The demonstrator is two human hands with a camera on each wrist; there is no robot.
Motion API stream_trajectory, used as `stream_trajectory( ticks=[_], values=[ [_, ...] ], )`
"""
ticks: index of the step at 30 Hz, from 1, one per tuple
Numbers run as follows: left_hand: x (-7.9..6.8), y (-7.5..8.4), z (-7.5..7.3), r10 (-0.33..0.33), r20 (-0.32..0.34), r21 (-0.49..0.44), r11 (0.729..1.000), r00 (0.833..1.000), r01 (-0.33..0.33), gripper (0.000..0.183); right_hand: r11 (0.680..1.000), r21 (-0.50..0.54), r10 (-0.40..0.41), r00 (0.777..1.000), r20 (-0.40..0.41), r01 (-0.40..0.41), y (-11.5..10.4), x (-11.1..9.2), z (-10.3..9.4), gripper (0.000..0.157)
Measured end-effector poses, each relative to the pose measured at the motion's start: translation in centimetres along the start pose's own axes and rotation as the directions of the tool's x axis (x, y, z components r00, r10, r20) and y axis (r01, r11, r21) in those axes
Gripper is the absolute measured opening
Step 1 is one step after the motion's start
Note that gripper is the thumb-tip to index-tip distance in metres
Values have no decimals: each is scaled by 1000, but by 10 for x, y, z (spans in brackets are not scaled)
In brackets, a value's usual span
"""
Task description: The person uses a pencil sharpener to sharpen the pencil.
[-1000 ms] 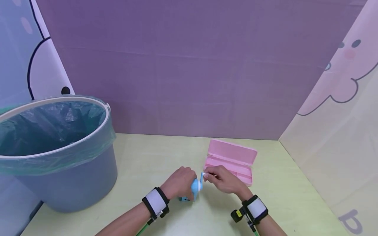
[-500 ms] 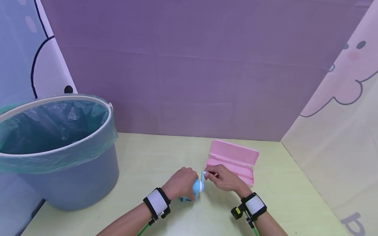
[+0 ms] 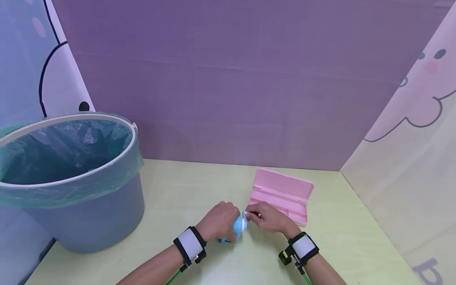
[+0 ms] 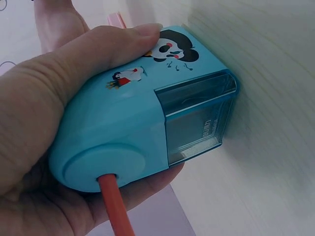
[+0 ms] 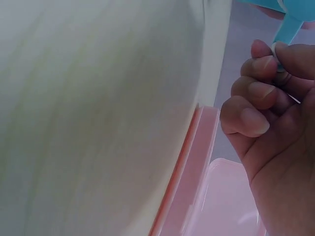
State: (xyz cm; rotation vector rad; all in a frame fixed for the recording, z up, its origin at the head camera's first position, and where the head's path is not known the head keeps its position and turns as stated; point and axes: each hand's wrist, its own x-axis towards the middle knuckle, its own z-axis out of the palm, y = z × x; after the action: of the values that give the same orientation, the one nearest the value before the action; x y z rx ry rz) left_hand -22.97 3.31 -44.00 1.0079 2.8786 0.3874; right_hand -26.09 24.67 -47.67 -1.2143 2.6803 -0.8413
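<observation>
My left hand grips a light blue crank pencil sharpener with panda pictures, its thumb on the printed side. A red pencil sticks out of the sharpener's round hole. The see-through drawer of the sharpener shows in the left wrist view. On the opposite side, my right hand pinches the end of the blue crank handle between thumb and forefinger, the other fingers curled. Most of the crank's knob is hidden by those fingertips.
An open pink pencil case lies just behind my right hand. At the left stands a large grey-blue bin with a green liner. A purple backdrop rises behind the pale table.
My right hand has dipped slightly with the crank handle, which looks shorter above the sharpener. My left hand keeps its grip. The head view has shifted a little.
</observation>
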Motion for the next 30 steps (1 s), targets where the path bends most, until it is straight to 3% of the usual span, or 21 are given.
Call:
stream_trajectory(
  ticks=[12,30],
  values=[
    [0,1,1,23,-12,20,1000,1000,-22,35,996,-72,-46,993,111,55,1,-3,13,22],
    [-1,2,0,12,-12,1,1000,1000,-12,36,999,5,34,977,210,-36,-17,-13,17,21]
  ],
)
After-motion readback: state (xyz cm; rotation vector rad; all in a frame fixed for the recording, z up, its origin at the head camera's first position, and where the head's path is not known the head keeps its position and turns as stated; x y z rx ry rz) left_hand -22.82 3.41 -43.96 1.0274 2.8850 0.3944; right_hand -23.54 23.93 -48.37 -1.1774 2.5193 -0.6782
